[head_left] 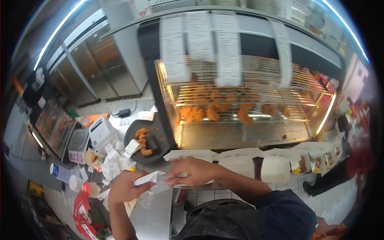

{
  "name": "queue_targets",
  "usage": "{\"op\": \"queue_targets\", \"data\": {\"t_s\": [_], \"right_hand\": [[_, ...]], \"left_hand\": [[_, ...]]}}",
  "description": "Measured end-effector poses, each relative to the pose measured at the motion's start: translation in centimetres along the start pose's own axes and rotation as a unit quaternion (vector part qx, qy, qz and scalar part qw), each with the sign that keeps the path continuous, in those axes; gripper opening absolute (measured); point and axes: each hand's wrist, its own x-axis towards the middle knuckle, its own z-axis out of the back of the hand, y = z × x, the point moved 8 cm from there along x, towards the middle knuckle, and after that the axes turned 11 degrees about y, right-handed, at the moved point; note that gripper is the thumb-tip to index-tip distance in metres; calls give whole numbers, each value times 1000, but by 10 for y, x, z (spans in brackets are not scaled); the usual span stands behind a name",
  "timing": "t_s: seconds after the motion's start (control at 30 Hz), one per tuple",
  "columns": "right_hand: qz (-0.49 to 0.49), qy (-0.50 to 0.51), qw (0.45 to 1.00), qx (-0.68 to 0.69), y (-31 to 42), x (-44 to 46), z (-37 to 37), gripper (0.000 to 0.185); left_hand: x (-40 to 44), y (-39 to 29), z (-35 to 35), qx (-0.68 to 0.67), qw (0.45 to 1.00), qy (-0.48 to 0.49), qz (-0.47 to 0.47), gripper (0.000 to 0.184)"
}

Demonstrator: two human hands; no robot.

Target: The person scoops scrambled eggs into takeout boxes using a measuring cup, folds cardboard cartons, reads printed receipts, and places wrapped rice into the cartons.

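Note:
My left hand [129,186] is closed round a white folded paper packet [149,178], its thumb and fingers pinching one end. Clear plastic film [161,184] shows at the packet's right side and hangs below it. My right hand [195,172] is at that film with its fingers bent together, blurred by motion. Both hands are above the near end of the steel counter [154,218]. Just beyond my right hand stands an open white carton [190,155]. A round dark pan [160,130] with fried chicken pieces [142,141] lies past my left hand.
A lit warming cabinet [240,132] with fried chicken [194,113] on racks stands ahead, with order slips [228,48] hanging in front. White cartons [276,168] line its front edge, some filled. Crumpled paper [116,164] and stacked cups [60,171] are left. Another person's leg [330,176] is right.

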Motion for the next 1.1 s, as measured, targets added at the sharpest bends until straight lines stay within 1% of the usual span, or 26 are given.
{"op": "queue_targets", "data": {"t_s": [0.03, 0.07, 0.1, 0.13, 0.17, 0.23, 0.27, 0.3, 0.37, 0.4, 0.47, 0.53, 0.57, 0.63, 0.67, 0.7, 0.73, 0.77, 0.8, 0.87, 0.93, 0.97, 1.0, 1.03, 1.07, 1.1], "right_hand": [[-12, -2, 1000, 10, -7, -29, 0, 25], [-14, -13, 1000, 10, -11, -53, 0, 25], [-46, -40, 997, 44, -19, -78, 1, 26], [-77, -67, 992, 78, -26, -102, 3, 27], [-79, -75, 991, 80, -25, -122, 4, 27], [-276, -164, 945, 65, -52, -173, 13, 28], [-235, -262, 935, 49, -51, -193, 17, 31], [-235, -269, 933, 49, -59, -207, 8, 31], [-170, -375, 911, 18, -59, -237, 11, 36], [-171, -378, 910, 20, -56, -246, 11, 36], [-296, -326, 896, 50, -61, -264, 2, 21], [-265, -338, 901, 55, -59, -272, 1, 20], [-235, -349, 905, 57, -57, -274, 0, 18], [-217, -361, 906, 48, -55, -280, -2, 19], [-203, -374, 904, 38, -52, -284, -1, 19], [-199, -376, 904, 40, -51, -287, 1, 19], [-228, -360, 904, 20, -50, -290, 4, 18], [-257, -343, 903, -2, -51, -293, 5, 18], [-255, -343, 904, -1, -52, -293, 6, 18], [-147, -360, 921, -24, -43, -291, 8, 18], [-149, -362, 920, -13, -46, -296, 4, 18], [-151, -362, 920, -7, -47, -298, 4, 20], [-150, -361, 920, -6, -49, -300, 4, 20], [-186, -356, 915, 28, -58, -304, 1, 19], [-222, -350, 908, 62, -66, -308, -1, 19], [-221, -347, 909, 62, -66, -310, 0, 19]], "left_hand": [[15, -12, -17, 7, 1000, 8, -5, 20], [29, -29, -23, 74, 993, -69, -56, 21], [40, -46, -32, 137, 974, -143, -108, 22], [49, -54, -40, 176, 952, -220, -120, 25], [60, -60, -60, 177, 952, -213, -126, 25], [57, -52, -78, 29, 928, -368, -45, 27], [60, -55, -101, -41, 925, -376, -41, 26], [71, -68, -127, -76, 942, -326, -32, 27], [93, -88, -177, -121, 969, -216, -1, 26], [102, -93, -199, -132, 978, -158, 22, 26], [118, -100, -222, -166, 976, -142, 19, 27], [127, -101, -236, -239, 961, -139, -5, 28], [130, -97, -241, -235, 962, -140, -3, 28], [135, -90, -246, -284, 946, -157, -19, 30], [135, -91, -247, -280, 947, -158, -18, 30], [136, -93, -248, -242, 958, -154, -3, 30], [137, -94, -250, -204, 968, -149, 10, 30], [139, -93, -254, -202, 968, -150, 11, 30], [143, -89, -263, -223, 965, -138, 9, 30], [146, -91, -271, -244, 962, -126, 10, 30], [150, -94, -276, -318, 941, -116, 26, 28], [149, -98, -274, -318, 941, -116, 27, 28], [147, -98, -277, -324, 938, -100, 70, 27], [146, -96, -280, -330, 933, -85, 112, 26], [147, -94, -281, -332, 932, -87, 113, 26], [149, -92, -279, -326, 934, -99, 103, 22]]}}
